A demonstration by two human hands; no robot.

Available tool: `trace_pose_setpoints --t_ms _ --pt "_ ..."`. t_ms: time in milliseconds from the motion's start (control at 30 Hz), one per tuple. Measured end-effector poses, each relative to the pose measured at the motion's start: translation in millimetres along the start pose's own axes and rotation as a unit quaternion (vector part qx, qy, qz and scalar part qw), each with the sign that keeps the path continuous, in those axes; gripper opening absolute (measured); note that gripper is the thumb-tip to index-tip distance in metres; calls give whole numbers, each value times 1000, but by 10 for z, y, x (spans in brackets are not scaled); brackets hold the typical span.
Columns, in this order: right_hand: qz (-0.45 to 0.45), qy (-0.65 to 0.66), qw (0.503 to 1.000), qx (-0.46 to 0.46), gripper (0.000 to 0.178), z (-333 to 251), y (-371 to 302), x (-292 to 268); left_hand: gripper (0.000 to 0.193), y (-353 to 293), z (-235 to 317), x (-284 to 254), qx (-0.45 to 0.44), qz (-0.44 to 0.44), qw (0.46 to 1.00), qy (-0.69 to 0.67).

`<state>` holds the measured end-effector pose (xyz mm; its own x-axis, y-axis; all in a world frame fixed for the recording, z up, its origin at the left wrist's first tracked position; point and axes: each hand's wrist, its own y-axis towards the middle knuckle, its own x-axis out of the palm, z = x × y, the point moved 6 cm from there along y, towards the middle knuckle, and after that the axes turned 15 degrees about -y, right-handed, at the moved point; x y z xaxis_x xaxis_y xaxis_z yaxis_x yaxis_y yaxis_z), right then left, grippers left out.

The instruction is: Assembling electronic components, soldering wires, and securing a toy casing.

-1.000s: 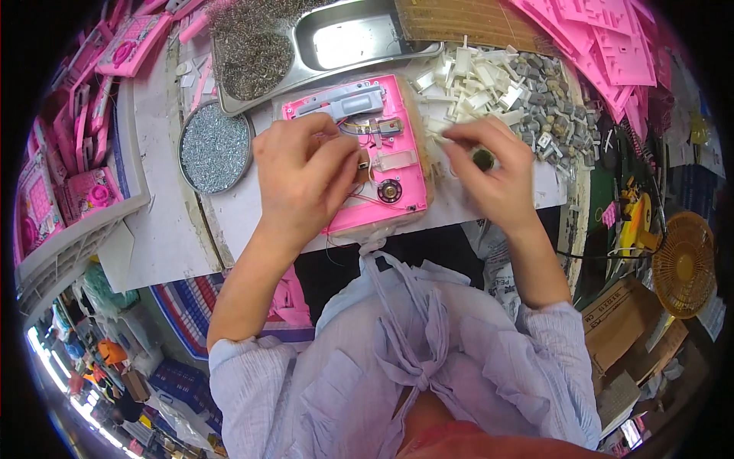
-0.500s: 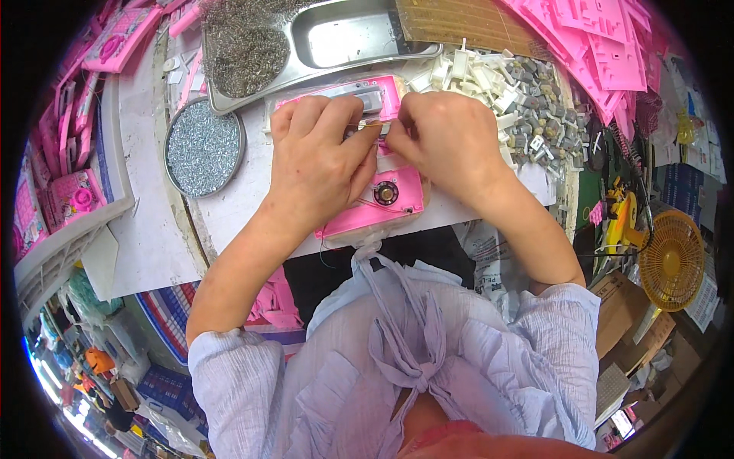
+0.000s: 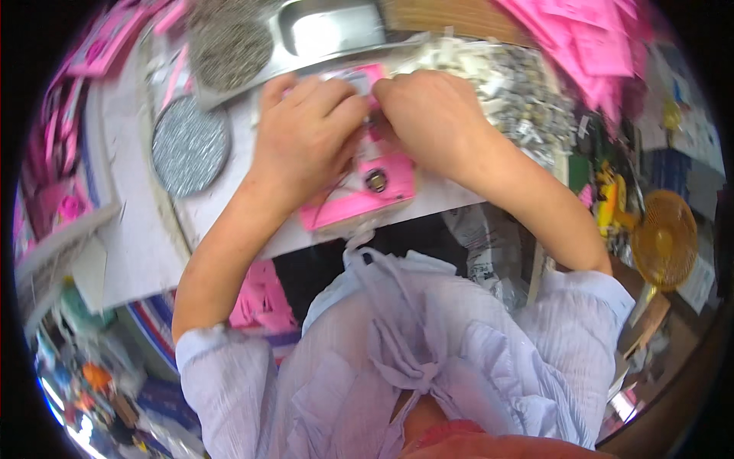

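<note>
Over a pink casing [image 3: 348, 205], both hands [image 3: 302, 138] [image 3: 432, 115] curled, anything held hidden and impossible to tell, round speaker [image 3: 375, 180] blurred

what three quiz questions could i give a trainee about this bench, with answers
1. True or false: the round dish of small silvery pieces sits left of the flat pink plastic casing.
2. Where are the left hand and right hand?
a) on the amber fan
b) over the casing
c) inside the steel tray
3. What colours show in the heap of small parts right of the right hand?

Key: 1 true; 2 b; 3 off-white and grey.
</note>
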<state>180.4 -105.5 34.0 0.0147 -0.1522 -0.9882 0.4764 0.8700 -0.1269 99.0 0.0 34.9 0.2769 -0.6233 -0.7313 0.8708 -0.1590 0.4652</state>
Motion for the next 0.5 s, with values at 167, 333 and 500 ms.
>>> trace_pose_setpoints --t_ms 167,333,500 --pt "-10 268 962 51 23 432 -24 200 22 124 32 -21 75 -51 996 -15" --pt "-11 326 941 86 24 417 -134 256 19 183 58 -1 114 -83 990 -3" --pt "127 336 923 139 29 1259 -326 0 18 271 47 21 100 -73 992 -15"
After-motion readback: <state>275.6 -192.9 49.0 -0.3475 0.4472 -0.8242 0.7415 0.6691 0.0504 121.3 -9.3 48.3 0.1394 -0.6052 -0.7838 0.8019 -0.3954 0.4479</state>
